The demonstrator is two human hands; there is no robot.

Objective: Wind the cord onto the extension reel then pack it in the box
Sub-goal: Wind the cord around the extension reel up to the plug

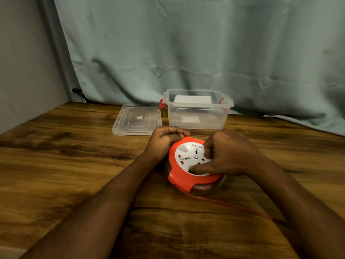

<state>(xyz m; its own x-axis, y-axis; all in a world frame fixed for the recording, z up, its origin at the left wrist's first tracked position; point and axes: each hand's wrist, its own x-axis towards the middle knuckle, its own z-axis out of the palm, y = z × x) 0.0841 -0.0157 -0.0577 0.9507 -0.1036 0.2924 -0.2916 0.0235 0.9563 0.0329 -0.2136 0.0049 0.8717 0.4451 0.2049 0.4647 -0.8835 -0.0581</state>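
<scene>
I count one extension reel (188,165), one cord (233,205), one clear box (197,116), one lid (137,120), and two hands on the wooden table (65,156). The reel sits near the middle of the table, just in front of the box, lying flat with its white socket face turned up and tipped a little toward me; its round axis stands roughly upright. The left hand (164,139) comes in from the lower left with the forearm stretched across the table, and its fingers curl over the reel's far left orange rim, gripping it. The right hand (229,156) reaches in from the lower right, knuckles up, fingers bent down onto the white face, with the thumb pressed into a recess near the front edge, so it too grips the reel. The thin red cord leaves the reel's near side and runs along the table to the lower right, passing under my right forearm. The box stands upright and open-topped with red latches, and the lid lies flat just left of it. A pale curtain (205,43) hangs behind.
</scene>
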